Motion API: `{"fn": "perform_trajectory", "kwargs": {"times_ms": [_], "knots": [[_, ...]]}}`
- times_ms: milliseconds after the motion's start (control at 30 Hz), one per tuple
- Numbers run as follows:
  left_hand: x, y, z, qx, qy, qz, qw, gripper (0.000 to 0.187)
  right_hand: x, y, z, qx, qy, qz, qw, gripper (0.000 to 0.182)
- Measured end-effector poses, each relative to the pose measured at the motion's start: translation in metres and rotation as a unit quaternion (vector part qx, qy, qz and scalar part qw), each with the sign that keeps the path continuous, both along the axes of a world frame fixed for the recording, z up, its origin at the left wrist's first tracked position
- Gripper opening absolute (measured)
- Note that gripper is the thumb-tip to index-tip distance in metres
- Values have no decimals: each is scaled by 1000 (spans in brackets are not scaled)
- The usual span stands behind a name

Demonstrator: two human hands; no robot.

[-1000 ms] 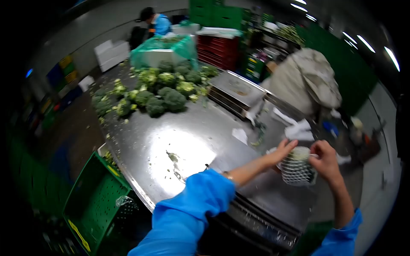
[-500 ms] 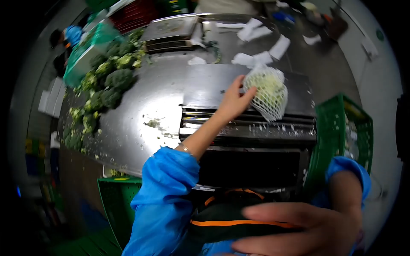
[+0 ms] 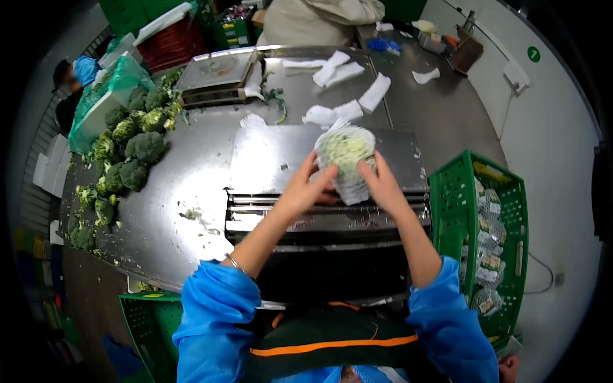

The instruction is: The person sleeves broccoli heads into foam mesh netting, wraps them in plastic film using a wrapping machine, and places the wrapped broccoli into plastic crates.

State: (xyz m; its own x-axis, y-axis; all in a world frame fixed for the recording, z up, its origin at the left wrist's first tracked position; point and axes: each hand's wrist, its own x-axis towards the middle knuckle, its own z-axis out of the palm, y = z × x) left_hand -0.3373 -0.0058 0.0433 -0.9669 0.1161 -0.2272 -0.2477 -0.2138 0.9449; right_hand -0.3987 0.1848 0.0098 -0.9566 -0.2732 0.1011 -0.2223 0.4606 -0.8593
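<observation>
A pale green vegetable head in white mesh netting [image 3: 347, 153] is held over the near edge of the steel machine top [image 3: 258, 153]. My left hand [image 3: 309, 187] grips it from the left, its thumb on the netting. On the right side, my right hand [image 3: 381, 183] presses against it with curled fingers. The machine's dark slotted front [image 3: 287, 220] lies just below. White foam net sleeves [image 3: 333, 113] lie beyond the wrapped head.
Broccoli heads [image 3: 145, 147] are heaped at the left. A scale [image 3: 217, 73] stands at the back. At the right, a green crate [image 3: 453, 210] holds several wrapped items [image 3: 490, 271]. Another green crate [image 3: 145, 325] sits at lower left. A person in blue [image 3: 85, 69] is far left.
My right hand has moved up from the lower right onto the wrapped head. My left hand now grips it too. The view has shifted, so the table appears farther left.
</observation>
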Motion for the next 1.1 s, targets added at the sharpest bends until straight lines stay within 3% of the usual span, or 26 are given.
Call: {"fn": "perform_trajectory", "kwargs": {"times_ms": [33, 133, 233, 267, 300, 333, 433, 533, 633, 667, 700, 767, 800, 833, 900, 933, 1000, 1033, 1067, 1100], "knots": [[0, -4, -5, -121, 33, 11, 992, 76, -5, -4, 12, -3, -36, 31, 999, 66], [13, -31, -9, -254, 17, 2, 967, 77, 14, -5, 36, -22, -141, 98, 985, 64], [52, -44, 7, -403, 58, 54, 912, 64, 27, 33, 26, -33, -55, -32, 997, 53], [69, -55, 3, -509, 122, 116, 844, 52, 36, 58, 28, -40, -10, -77, 996, 48], [86, -70, 0, -649, 212, 148, 716, 41, 44, 93, 24, 104, 41, -119, 987, 40], [100, -71, 8, -736, 202, 182, 620, 28, 51, 115, 21, 245, 90, -157, 953, 35], [105, -74, -28, -789, 151, 133, 581, 30, 75, 101, 10, 453, 130, -133, 872, 31], [85, -63, -46, -747, 89, 108, 650, 36, 70, 76, -13, 391, 156, -123, 899, 34], [77, -73, -37, -556, 38, 101, 824, 25, 71, 74, -6, 240, 47, -97, 965, 29], [86, -81, -13, -404, -51, 98, 908, 24, 78, 87, 7, 57, -107, -68, 990, 24], [100, -86, 12, -306, -88, 87, 944, 24, 92, 95, 26, -57, -147, -64, 985, 20], [137, -97, 22, -227, -78, 96, 966, 27, 107, 126, 51, -106, -158, -55, 980, 16], [149, -105, 33, -72, -72, 63, 993, 30, 110, 133, 71, -155, -144, -38, 977, 15], [148, -112, 57, -46, -12, 50, 998, 31, 106, 143, 88, -192, -108, -7, 975, 15], [131, -116, 109, -15, 123, 40, 992, 34, 78, 140, 136, -262, 0, 82, 962, 20], [109, -123, 118, 4, 182, 124, 975, 36, 54, 132, 150, -351, -21, 108, 930, 20], [43, -113, 141, -48, 226, 225, 947, 31, -17, 125, 152, -460, -50, 43, 885, 17], [7, -127, 129, -272, 281, 170, 905, 22, -51, 101, 142, -349, 19, -8, 937, 16], [-26, -141, 103, -481, 324, 107, 808, 21, -78, 75, 121, -234, 94, -61, 966, 17], [-53, -148, 71, -629, 399, 22, 666, 26, -98, 65, 94, -32, 160, -27, 986, 18]]}}
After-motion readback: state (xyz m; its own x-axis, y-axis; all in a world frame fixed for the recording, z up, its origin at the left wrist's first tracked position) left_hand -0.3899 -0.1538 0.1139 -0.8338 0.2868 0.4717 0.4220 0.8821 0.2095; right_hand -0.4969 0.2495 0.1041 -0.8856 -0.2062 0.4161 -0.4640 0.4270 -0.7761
